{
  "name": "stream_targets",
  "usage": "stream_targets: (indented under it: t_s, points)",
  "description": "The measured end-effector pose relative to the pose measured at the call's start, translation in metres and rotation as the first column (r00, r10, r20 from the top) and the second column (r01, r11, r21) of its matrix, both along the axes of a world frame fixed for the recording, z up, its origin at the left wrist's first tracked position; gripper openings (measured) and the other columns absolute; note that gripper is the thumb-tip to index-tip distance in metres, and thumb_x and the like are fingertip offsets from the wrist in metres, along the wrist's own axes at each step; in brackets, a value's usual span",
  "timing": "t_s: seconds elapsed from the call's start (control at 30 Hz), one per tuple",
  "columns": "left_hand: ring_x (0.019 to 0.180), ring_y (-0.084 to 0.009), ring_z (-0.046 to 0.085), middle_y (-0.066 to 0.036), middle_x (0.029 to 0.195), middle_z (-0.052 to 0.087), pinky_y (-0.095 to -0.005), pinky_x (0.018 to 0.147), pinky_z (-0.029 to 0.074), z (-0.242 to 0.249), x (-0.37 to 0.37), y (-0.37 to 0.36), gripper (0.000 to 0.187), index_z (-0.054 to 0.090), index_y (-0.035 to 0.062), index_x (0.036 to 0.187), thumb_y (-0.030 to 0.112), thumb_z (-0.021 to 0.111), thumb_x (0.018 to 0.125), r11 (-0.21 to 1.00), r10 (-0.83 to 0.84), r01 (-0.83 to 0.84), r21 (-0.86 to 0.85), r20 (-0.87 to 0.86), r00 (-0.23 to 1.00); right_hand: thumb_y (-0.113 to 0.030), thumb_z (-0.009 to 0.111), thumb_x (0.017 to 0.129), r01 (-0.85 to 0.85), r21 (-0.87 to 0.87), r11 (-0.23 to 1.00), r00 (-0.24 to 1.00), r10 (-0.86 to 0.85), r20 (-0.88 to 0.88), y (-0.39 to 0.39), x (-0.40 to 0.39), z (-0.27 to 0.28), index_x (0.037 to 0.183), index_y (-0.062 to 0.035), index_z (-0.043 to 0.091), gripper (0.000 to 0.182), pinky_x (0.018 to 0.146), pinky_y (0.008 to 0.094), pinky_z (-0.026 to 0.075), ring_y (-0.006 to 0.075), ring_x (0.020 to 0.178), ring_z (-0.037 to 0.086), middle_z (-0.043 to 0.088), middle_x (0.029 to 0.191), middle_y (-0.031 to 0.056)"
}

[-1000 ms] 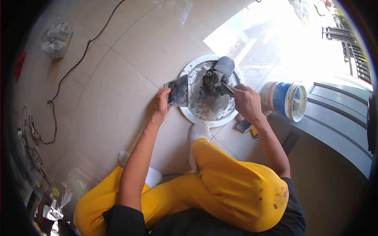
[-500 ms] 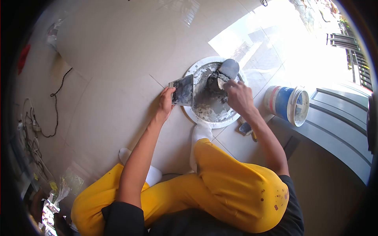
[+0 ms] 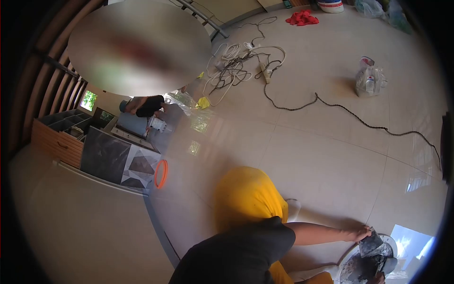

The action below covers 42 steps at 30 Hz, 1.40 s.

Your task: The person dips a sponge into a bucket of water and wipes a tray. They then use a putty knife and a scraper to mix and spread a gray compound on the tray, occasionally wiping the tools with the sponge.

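Observation:
My left hand, at the lower right, is closed on the edge of a dark, flat rectangular plate with grey smears. The plate is over the upper part of a round white-rimmed tray holding wet grey mortar. A rounded grey trowel blade lies at the tray's right side. Only part of my right hand shows at the bottom edge, by the trowel; its fingers look closed, and the handle is mostly hidden.
Tangled cables and a power strip lie on the tiled floor. A plastic bag and red cloth are farther back. An orange ring leans by a patterned panel. Another person's dark clothing shows at left.
My view has swung left, bringing the cables and the other person into sight. The tray and both hands now sit at the lower right; the bucket has left the view.

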<state>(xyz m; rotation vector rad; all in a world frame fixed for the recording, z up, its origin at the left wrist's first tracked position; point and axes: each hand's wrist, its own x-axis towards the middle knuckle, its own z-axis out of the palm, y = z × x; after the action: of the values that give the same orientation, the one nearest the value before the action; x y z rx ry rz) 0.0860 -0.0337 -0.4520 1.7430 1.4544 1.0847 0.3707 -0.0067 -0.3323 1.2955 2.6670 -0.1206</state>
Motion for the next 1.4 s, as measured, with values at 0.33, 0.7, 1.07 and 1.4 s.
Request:
stream_targets:
  t_s: [0.33,0.7,1.07,1.4]
  points:
    - [0.081,-0.0227,0.056,-0.012,0.076,0.055,-0.0354,0.071,0.044,-0.016,0.015,0.014,0.032,0.056,0.0086,0.083,0.028,0.032,0.093,0.973,0.040,0.014,-0.230,0.231,0.972,0.004,0.047,0.068,0.035,-0.097,0.995,0.984,-0.052,-0.169,-0.029,0.006,-0.060,0.082,-0.0001,0.062,0.021,0.062,0.0507,0.042,0.0403,0.074,0.055,0.058,0.086,0.0200]
    - [0.087,-0.0095,0.053,0.000,0.094,0.056,-0.0281,0.075,0.046,0.022,0.003,0.021,0.018,0.054,0.0125,0.096,0.025,0.048,0.085,0.505,0.553,0.334,-0.796,0.595,0.582,-0.009,0.057,0.078,0.665,-0.327,0.671,0.686,-0.723,-0.089,-0.034,0.017,0.049,0.092,-0.0039,0.067,0.018,0.074,0.0392,0.048,0.0303,0.085,0.062,0.063,0.100,0.0093]
    - [0.090,-0.0093,0.047,0.001,0.097,0.052,-0.0288,0.078,0.040,-0.011,0.009,0.016,0.020,0.052,0.0122,0.096,0.029,0.049,0.084,0.565,0.552,0.145,-0.812,0.504,0.664,0.001,0.052,0.066,0.343,-0.249,0.906,0.913,-0.383,-0.137,-0.024,-0.013,0.036,0.079,-0.0058,0.066,0.020,0.058,0.0375,0.050,0.0262,0.073,0.062,0.063,0.092,0.0060]
    - [0.066,-0.0256,0.055,-0.009,0.075,0.058,-0.0355,0.059,0.045,0.106,0.027,0.013,0.024,0.057,0.0003,0.088,0.024,0.054,0.087,0.906,-0.122,0.197,-0.375,0.215,0.969,-0.006,0.058,0.076,0.654,-0.365,0.663,0.654,-0.737,-0.168,-0.036,-0.012,0.052,0.079,-0.0019,0.064,0.008,0.061,0.0320,0.051,0.0258,0.059,0.060,0.062,0.073,0.0084]
